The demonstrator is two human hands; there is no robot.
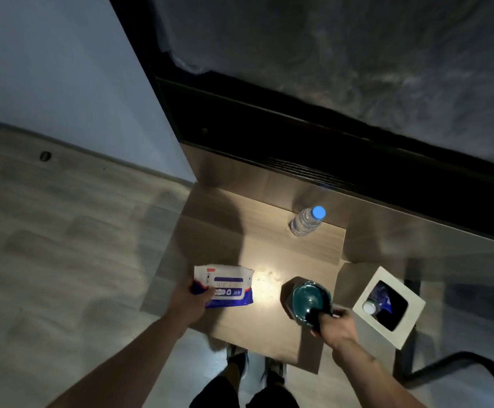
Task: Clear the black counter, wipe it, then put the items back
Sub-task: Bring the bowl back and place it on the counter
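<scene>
While the left hand [191, 295] grips the near-left corner of a white and blue wipes pack [225, 285] lying on the wooden counter [239, 251], the right hand [334, 322] has its fingers [317, 315] curled round the rim of a teal bowl [310, 298] at the counter's right side. A water bottle [307, 220] stands upright farther back. A square bin [387, 304] sits just right of the counter.

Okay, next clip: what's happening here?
A person stands over a low wooden table. Their left hand grips a pack of wet wipes, and their right hand holds a teal bowl-like object at its rim. A capped water bottle stands farther back. A bin sits beside the table.
</scene>
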